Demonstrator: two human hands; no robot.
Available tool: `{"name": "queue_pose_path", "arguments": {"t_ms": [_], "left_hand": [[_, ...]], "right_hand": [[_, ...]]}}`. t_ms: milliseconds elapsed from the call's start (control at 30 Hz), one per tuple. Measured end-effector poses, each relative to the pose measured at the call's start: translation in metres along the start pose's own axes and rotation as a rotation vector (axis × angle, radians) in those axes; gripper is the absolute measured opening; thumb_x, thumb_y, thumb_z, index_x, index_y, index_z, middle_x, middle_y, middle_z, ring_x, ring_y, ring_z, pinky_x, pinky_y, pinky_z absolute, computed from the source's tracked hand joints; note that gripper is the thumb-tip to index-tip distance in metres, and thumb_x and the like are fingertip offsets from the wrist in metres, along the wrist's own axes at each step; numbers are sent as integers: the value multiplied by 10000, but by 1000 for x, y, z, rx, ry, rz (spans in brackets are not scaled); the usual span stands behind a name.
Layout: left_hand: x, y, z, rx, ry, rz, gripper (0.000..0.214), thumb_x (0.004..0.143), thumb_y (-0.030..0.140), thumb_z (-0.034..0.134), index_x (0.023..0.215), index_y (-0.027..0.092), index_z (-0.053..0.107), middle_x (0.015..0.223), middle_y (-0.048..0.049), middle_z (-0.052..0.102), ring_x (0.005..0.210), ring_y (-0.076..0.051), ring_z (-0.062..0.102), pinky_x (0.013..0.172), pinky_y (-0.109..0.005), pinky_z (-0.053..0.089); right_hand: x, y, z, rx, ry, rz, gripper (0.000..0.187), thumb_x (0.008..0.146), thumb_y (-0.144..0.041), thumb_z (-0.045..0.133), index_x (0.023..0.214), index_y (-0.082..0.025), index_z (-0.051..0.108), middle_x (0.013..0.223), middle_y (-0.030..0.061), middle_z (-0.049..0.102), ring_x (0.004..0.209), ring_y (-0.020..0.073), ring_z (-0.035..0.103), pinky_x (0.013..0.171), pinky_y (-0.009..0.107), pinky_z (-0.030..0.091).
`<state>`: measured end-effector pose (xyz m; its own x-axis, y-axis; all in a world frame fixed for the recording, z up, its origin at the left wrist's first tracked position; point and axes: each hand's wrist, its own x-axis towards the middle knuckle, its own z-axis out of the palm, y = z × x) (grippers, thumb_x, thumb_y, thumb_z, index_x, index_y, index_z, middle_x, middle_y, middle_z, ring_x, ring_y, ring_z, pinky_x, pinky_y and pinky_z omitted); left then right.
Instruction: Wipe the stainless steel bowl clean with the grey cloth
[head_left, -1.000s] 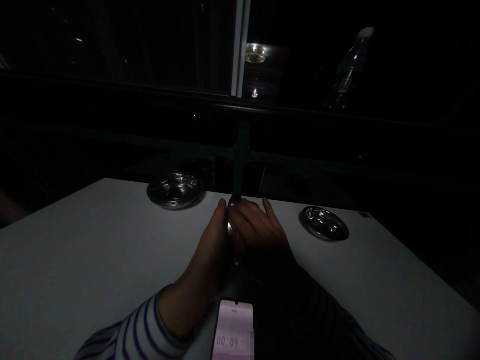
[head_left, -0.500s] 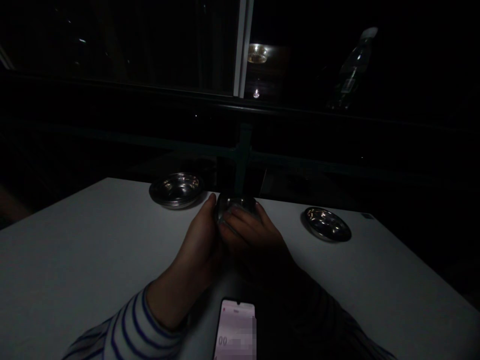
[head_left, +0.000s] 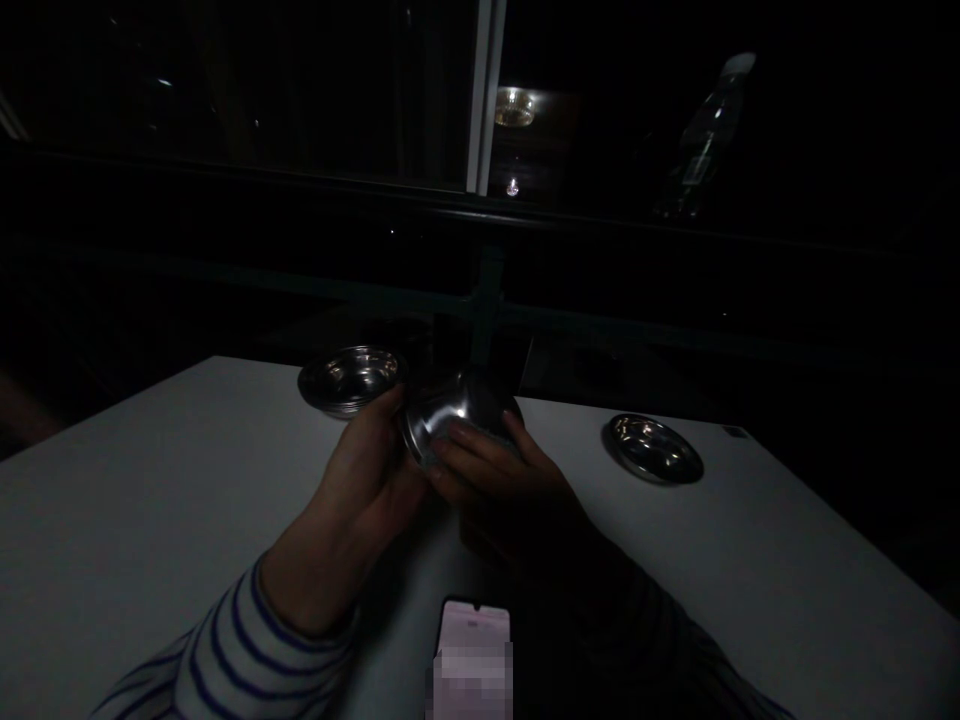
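Observation:
A shiny metal bowl point(head_left: 469, 395) is held above the far middle of the white table, tilted with its outer side towards me. My left hand point(head_left: 367, 470) grips its rim from the left, thumb on top. Against the bowl's outside lie the fingers of my right hand point(head_left: 502, 480), which press a greyish cloth-like piece point(head_left: 514, 438) on it; most of that piece is hidden under the fingers. Just beyond my left hand stands a small stack of metal bowls point(head_left: 349, 400). Another metal bowl point(head_left: 656, 450) sits on the right, apart from my hands.
A phone point(head_left: 475, 640) with its screen lit lies on the white table point(head_left: 187, 520) below my hands. Past the table's far edge are a dark window with a pale frame point(head_left: 486, 100) and a clear bottle point(head_left: 709, 135). A blurred arm point(head_left: 26, 410) shows at the left edge.
The held bowl has been turned and raised slightly, so more of its outer side shows. My left hand has shifted left with it; the right fingers stay against it.

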<state>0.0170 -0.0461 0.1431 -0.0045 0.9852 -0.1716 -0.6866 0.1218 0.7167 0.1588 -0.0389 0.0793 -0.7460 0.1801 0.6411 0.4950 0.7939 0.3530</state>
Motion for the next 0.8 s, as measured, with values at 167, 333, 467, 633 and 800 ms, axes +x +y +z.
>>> {"name": "queue_pose_path", "arguments": {"t_ms": [167, 333, 467, 633, 800], "left_hand": [[2, 2, 0, -32, 18, -34, 254, 858, 201, 376, 756, 128, 597, 658, -61, 650, 626, -162, 631, 618, -267, 525], [-1, -3, 2, -78, 6, 28, 267, 862, 185, 363, 771, 135, 609, 670, -42, 661, 695, -163, 646, 711, -278, 514], [-3, -10, 1, -59, -12, -52, 331, 874, 306, 371, 748, 156, 637, 640, -37, 663, 694, -165, 648, 674, -254, 503], [-2, -22, -3, 10, -60, -63, 377, 826, 463, 432, 814, 169, 667, 614, -29, 659, 690, -184, 651, 616, -246, 487], [0, -31, -4, 76, -59, -15, 403, 782, 508, 490, 844, 154, 671, 576, -16, 645, 645, -179, 644, 537, -225, 450]], "right_hand": [[-1, 0, 4, -18, 17, -2, 359, 879, -219, 356, 1205, -134, 480, 1267, 49, 529, 1279, 177, 319, 1093, 468, 182], [-2, -3, 7, -42, 66, 21, 334, 876, -213, 366, 1171, -140, 504, 1250, 46, 545, 1260, 172, 351, 1101, 453, 147], [-1, -4, 6, -54, 65, 66, 327, 880, -233, 377, 1168, -145, 505, 1251, 51, 545, 1256, 176, 358, 1098, 455, 144], [1, -3, 2, -58, 81, 120, 336, 871, -267, 398, 1157, -131, 512, 1231, 72, 559, 1229, 192, 395, 1094, 465, 143], [4, -5, -3, -76, 99, 207, 342, 866, -259, 394, 1154, -127, 523, 1204, 84, 573, 1204, 194, 422, 1086, 458, 170]]}}
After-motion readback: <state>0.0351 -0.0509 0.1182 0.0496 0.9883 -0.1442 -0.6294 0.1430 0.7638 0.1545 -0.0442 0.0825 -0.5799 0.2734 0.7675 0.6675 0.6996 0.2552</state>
